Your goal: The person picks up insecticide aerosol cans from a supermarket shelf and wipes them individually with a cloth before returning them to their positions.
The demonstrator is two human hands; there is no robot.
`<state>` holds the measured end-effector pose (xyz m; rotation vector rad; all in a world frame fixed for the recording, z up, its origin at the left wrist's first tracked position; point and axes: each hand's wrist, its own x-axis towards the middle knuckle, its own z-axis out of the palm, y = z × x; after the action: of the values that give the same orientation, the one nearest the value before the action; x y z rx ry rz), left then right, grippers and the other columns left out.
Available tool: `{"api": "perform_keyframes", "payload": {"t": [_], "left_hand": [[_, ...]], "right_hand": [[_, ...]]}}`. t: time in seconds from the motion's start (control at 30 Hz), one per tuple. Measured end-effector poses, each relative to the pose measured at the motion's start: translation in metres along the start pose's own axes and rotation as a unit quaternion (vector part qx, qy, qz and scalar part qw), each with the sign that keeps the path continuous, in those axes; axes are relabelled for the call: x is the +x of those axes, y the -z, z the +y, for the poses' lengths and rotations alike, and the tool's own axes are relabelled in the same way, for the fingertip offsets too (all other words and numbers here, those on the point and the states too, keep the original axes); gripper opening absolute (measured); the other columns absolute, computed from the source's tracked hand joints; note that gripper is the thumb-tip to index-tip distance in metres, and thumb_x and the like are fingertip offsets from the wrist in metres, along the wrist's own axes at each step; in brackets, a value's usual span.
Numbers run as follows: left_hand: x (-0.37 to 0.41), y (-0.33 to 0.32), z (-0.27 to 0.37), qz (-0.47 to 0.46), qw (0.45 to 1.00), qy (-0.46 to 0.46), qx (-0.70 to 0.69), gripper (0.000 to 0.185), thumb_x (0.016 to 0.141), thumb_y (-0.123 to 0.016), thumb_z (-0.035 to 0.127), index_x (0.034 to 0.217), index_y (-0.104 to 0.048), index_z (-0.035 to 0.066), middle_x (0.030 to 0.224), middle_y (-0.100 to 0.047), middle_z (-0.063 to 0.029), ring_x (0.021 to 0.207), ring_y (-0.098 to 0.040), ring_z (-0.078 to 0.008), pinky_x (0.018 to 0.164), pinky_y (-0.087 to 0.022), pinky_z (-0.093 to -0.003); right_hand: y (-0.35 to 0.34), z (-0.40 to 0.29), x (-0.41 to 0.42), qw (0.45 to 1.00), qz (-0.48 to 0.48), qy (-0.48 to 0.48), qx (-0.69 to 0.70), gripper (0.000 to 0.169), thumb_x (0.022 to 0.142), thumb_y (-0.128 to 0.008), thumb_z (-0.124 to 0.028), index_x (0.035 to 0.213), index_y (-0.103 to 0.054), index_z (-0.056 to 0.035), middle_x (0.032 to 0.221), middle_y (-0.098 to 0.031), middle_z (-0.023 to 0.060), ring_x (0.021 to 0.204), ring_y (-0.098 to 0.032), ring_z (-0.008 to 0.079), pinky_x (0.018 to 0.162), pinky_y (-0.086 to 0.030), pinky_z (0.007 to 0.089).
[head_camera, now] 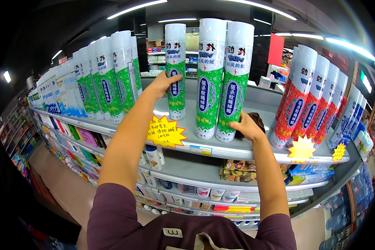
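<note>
My left hand [164, 82] grips a green and white insecticide spray can [176, 103] around its middle, upright over the top shelf. To its right, two more such cans stand upright close together at the shelf's front: one nearer the middle [209, 78] and one beside it [236, 72]. My right hand [246, 126] is at the lower right side of the rightmost one, thumb on its front, the other fingers hidden behind. A dark brown, crumpled item [257, 120] lies behind or in my right hand; which, I cannot tell.
More green cans [120, 81] line the shelf at left, red cans [295, 100] at right. Yellow star-shaped price signs [165, 132] hang on the front edge of the top shelf [225, 152]. Lower shelves hold bottles [154, 157] and camouflage-patterned packs [239, 175].
</note>
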<state>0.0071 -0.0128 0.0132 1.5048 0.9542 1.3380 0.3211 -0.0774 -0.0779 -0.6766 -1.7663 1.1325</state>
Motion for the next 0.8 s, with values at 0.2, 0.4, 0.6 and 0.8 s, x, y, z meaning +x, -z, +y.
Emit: {"api": "perform_keyframes", "payload": {"t": [0.2,0.4,0.6,0.8], "left_hand": [[-0.012,0.002,0.003,-0.035,0.999,-0.025,-0.005,0.061,0.071,-0.074,0.020,0.120,-0.040,0.008,0.105,-0.056,-0.0078,0.095,-0.056,-0.0209,0.078,-0.048,-0.0397],[-0.047,-0.018,0.018,-0.090,0.996,-0.010,-0.017,0.059,0.073,-0.072,0.017,0.121,-0.040,0.005,0.105,-0.057,-0.0096,0.095,-0.056,-0.0209,0.080,-0.048,-0.0417],[-0.057,-0.034,0.014,-0.149,0.982,-0.093,-0.072,0.055,0.073,-0.072,0.014,0.118,-0.043,0.002,0.107,-0.057,-0.0111,0.097,-0.055,-0.0205,0.087,-0.045,-0.0366],[-0.056,-0.030,0.013,-0.131,0.984,-0.091,-0.077,0.059,0.071,-0.073,0.012,0.119,-0.041,0.001,0.106,-0.057,-0.0120,0.096,-0.056,-0.0199,0.086,-0.045,-0.0351]], "right_hand": [[0.003,0.003,0.001,1.000,-0.012,0.000,0.022,0.068,0.070,-0.076,-0.020,0.124,-0.040,0.0023,0.113,-0.054,0.0087,0.103,-0.050,0.0166,0.090,-0.040,0.0299],[0.003,0.007,0.003,1.000,-0.017,0.014,-0.008,0.069,0.069,-0.076,-0.030,0.119,-0.042,0.0022,0.109,-0.056,0.0072,0.098,-0.052,0.0146,0.087,-0.041,0.0289],[0.012,0.014,-0.005,1.000,0.010,0.015,-0.007,0.068,0.068,-0.075,-0.031,0.118,-0.044,0.0036,0.109,-0.056,0.0076,0.098,-0.053,0.0161,0.088,-0.040,0.0309],[0.012,0.019,0.003,1.000,0.018,0.013,-0.007,0.081,0.063,-0.078,-0.042,0.119,-0.043,0.0021,0.108,-0.056,0.0054,0.097,-0.052,0.0152,0.085,-0.040,0.0295]]}}
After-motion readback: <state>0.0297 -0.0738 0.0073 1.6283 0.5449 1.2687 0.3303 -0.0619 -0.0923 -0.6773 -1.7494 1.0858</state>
